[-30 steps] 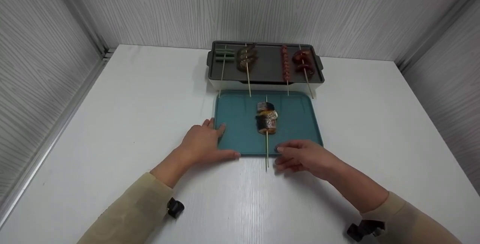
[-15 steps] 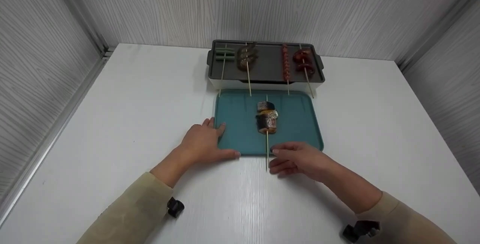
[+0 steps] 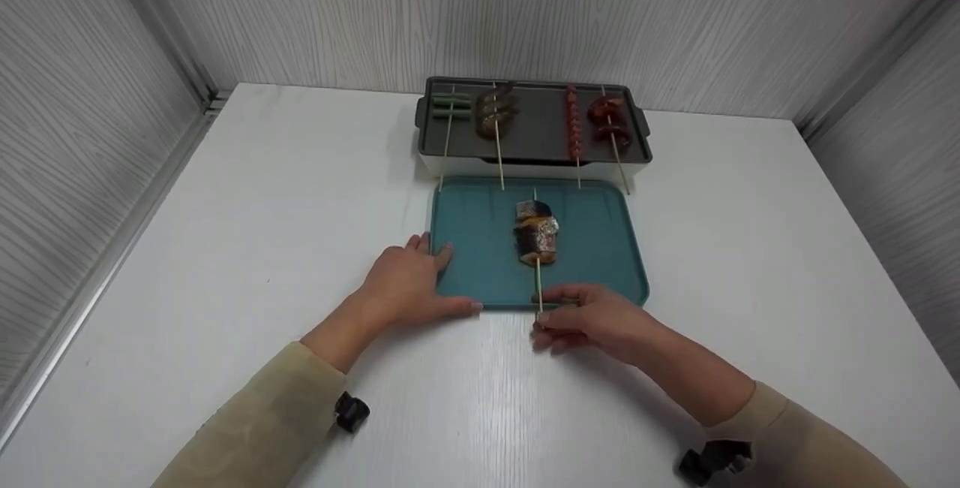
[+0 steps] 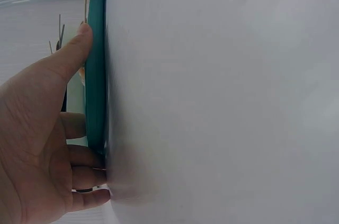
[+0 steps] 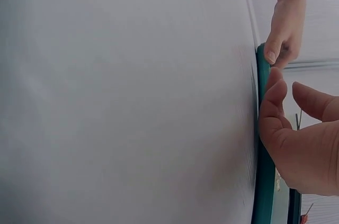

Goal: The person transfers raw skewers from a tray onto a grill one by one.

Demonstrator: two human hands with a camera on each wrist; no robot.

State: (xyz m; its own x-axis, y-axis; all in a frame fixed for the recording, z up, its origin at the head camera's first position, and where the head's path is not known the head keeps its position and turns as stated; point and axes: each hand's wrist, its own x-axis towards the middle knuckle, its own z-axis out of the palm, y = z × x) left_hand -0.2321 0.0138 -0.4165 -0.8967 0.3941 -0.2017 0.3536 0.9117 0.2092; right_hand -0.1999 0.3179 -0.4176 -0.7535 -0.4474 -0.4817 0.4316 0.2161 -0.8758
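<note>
A skewer (image 3: 538, 240) of browned chunks with dark, shiny skin lies on the teal tray (image 3: 480, 278), its bare stick reaching past the front edge. My right hand (image 3: 600, 319) pinches the lower stick between thumb and fingers. In the right wrist view the thumb and curled fingers of that hand (image 5: 304, 134) face each other beside the tray rim (image 5: 263, 181). My left hand (image 3: 405, 285) holds the tray's front left corner, thumb along the front edge. From the left wrist, that hand (image 4: 42, 123) spreads along the tray's side (image 4: 95, 86).
Behind the tray stands a dark grill plate (image 3: 536, 124) on a white base. Across it lie a green vegetable skewer (image 3: 451, 106), a brownish shrimp-like skewer (image 3: 495, 112), a thin red skewer (image 3: 573, 124) and a curled red skewer (image 3: 609, 124). Wood-grain walls (image 3: 510, 15) enclose the white table (image 3: 750, 248).
My right hand has moved left to the skewer's stick and now pinches it; the stick has tilted slightly. My left hand stays at the tray corner.
</note>
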